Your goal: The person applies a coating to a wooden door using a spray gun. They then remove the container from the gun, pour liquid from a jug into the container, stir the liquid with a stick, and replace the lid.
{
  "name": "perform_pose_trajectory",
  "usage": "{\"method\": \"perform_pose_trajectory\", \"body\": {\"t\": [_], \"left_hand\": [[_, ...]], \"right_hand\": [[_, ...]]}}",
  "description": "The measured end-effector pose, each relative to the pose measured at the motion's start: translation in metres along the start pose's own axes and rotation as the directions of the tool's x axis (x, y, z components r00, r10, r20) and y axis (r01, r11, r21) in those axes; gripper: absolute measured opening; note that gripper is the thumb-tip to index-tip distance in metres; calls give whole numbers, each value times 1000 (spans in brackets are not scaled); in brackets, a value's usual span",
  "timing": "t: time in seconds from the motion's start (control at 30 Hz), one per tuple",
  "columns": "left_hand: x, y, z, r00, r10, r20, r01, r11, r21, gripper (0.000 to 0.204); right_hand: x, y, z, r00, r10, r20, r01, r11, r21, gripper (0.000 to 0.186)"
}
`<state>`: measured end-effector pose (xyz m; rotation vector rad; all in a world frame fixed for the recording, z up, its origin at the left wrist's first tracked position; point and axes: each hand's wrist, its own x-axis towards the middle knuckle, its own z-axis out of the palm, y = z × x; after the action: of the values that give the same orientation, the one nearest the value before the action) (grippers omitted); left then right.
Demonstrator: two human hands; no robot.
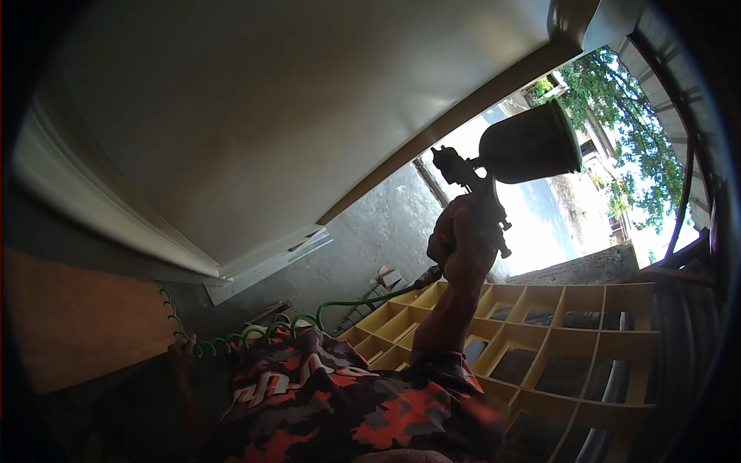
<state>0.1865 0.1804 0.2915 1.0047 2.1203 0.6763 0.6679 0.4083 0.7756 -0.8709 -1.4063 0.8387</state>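
Observation:
My right hand (465, 241) is raised and wrapped round the handle of a spray gun (526, 145), a dark shape against the bright outdoors. Its cup sticks out to the right, and its nozzle end points left toward a large smooth pale panel (309, 100). From the bottom of the handle a green coiled air hose (351, 302) runs left across the front of my shirt. At the lower left, my left hand (182, 349) is closed on this hose; shadow hides most of its fingers.
A yellowish wooden frame of open square compartments (544, 332) stands at the lower right. An orange-brown board (85, 320) is at the far left. Behind the gun are grey concrete floor (378, 204), a low wall (579, 266) and a tree (617, 131). Corrugated sheeting (656, 85) edges the right.

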Motion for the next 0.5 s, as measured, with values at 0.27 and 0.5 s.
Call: {"method": "perform_pose_trajectory", "body": {"t": [0.27,0.5], "left_hand": [[4,-14,13,1000,2,-2,-2,1000,14,65],[5,-26,34,993,27,-111,-34,998,-58,60]], "right_hand": [[7,-1,-10,997,39,69,-27,986,-166,51],[-21,39,-10,996,-71,-62,55,972,-228,55]]}}
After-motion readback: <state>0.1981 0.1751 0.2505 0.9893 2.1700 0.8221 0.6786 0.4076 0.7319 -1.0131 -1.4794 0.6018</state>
